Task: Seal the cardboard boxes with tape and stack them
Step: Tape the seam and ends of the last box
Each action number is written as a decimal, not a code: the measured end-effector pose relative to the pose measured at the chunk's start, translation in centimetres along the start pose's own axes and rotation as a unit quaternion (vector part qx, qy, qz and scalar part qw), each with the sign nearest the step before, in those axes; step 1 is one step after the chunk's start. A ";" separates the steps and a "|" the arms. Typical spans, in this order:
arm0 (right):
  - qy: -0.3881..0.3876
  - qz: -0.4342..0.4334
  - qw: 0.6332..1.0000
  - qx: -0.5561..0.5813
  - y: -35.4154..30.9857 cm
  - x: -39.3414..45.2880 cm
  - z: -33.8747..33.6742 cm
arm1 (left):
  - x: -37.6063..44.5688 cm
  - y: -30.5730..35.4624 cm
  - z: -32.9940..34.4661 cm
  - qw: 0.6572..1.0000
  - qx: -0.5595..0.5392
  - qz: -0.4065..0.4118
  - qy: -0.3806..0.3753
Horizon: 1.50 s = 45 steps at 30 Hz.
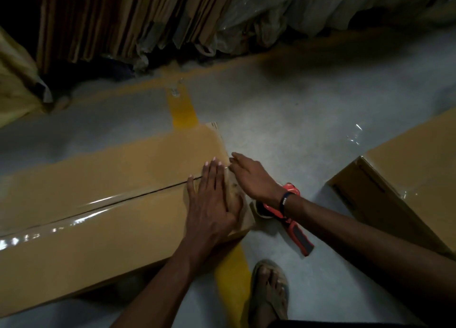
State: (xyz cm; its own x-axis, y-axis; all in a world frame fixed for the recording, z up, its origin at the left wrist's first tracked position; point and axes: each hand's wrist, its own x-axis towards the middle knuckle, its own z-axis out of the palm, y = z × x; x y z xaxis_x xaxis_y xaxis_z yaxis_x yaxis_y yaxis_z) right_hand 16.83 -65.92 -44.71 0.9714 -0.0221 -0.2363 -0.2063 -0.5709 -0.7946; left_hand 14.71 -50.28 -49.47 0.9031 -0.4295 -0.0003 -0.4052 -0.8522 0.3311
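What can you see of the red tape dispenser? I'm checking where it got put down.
The tape dispenser lies on the grey floor just right of the long box, partly hidden under the right wrist. Its frame looks like red plastic, the handle red with a dark grip, pointing toward the person. Neither hand holds it.

From my remote feed I count two closed cardboard boxes on the floor: one long box (103, 204) at left, one second box (404, 179) at right. One red tape dispenser (293, 219) lies between them. Two hands show, the left hand (212, 204) and right hand (254, 177), plus one sandalled foot (269, 288) and one wristband (284, 200), one stack of flattened cartons (111, 19) behind
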 end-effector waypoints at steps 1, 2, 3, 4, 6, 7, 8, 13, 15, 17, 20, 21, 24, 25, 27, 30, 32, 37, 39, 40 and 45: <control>-0.023 0.005 1.000 -0.014 -0.8 0.4 0.3 | 0.0 -0.2 -0.1 1.000 -0.015 0.005 0.007; -0.037 0.009 0.999 -0.023 -1.1 0.7 0.7 | -0.1 -0.3 0.0 0.999 -0.026 0.012 0.014; -0.047 0.018 0.998 -0.028 -1.1 0.9 1.1 | -0.1 -0.3 0.0 0.999 -0.032 0.019 0.018; -0.053 0.030 0.997 -0.038 -1.2 1.1 1.3 | -0.2 -0.5 -0.1 0.999 -0.037 0.021 0.023; -0.071 0.048 0.994 -0.071 -1.3 1.7 1.5 | -0.1 -0.6 -0.2 0.999 -0.043 0.017 0.021; -0.090 0.066 0.990 -0.085 -1.3 2.1 1.4 | -0.1 -0.7 -0.4 0.999 -0.040 0.012 0.013; -0.110 0.088 0.986 -0.090 -1.3 2.6 1.1 | -0.1 -0.9 -0.5 1.000 -0.028 0.005 0.000; -0.195 0.219 0.949 -0.118 -1.9 4.8 1.1 | -1.9 -5.5 -2.5 0.998 0.026 -0.039 -0.036; -0.112 0.203 0.954 -0.188 -3.4 4.7 2.5 | -3.2 -8.2 -3.6 0.997 0.043 -0.053 -0.041; 0.001 0.069 0.955 -0.288 -5.6 3.8 4.4 | -4.5 -10.5 -4.7 0.995 0.060 -0.055 -0.049; -0.010 -0.114 0.946 -0.303 -7.6 2.1 8.8 | -5.9 -12.7 -6.0 0.992 0.091 -0.032 -0.076; -0.043 -0.113 0.944 -0.307 -7.8 1.6 10.7 | -6.4 -13.6 -6.5 0.991 0.097 -0.026 -0.084; -0.058 -0.070 0.942 -0.324 -6.2 0.6 14.6 | -8.2 -16.8 -8.0 0.989 0.110 -0.034 -0.091; -0.040 -0.069 0.942 -0.325 -5.6 0.4 15.1 | -9.0 -18.4 -8.5 0.988 0.115 -0.048 -0.091; -0.021 -0.070 0.938 -0.338 -4.7 0.3 15.6 | -11.0 -21.9 -9.5 0.986 0.127 -0.071 -0.082; -0.001 -0.073 0.930 -0.361 -4.1 0.3 16.2 | -14.0 -27.0 -11.0 0.983 0.133 -0.117 -0.054; 0.007 -0.072 0.926 -0.369 -4.2 0.2 16.4 | -15.7 -29.5 -11.7 0.977 0.138 -0.153 -0.050; -0.003 -0.129 0.928 -0.348 -8.6 -0.6 19.3 | -17.8 -30.5 -11.6 0.969 0.123 -0.216 0.005; -0.072 -0.220 0.919 -0.318 -12.0 -0.9 22.9 | -17.7 -30.4 -11.4 0.962 0.107 -0.251 0.019; -0.102 -0.252 0.911 -0.310 -13.8 -0.9 25.1 | -17.6 -30.4 -11.4 0.961 0.099 -0.259 0.022; -0.172 -0.310 0.886 -0.299 -20.5 -0.2 34.2 | -18.3 -31.5 -10.9 0.955 0.138 -0.260 -0.023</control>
State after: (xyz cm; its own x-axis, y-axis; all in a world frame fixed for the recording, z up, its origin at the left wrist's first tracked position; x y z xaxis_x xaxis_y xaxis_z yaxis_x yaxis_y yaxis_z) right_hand 16.91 -26.16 -47.46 0.7612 0.6414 -0.0959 0.5543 -0.7202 -0.4172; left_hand 12.47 -12.27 -49.59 0.9879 0.0665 -0.1398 0.0691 -0.9975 0.0135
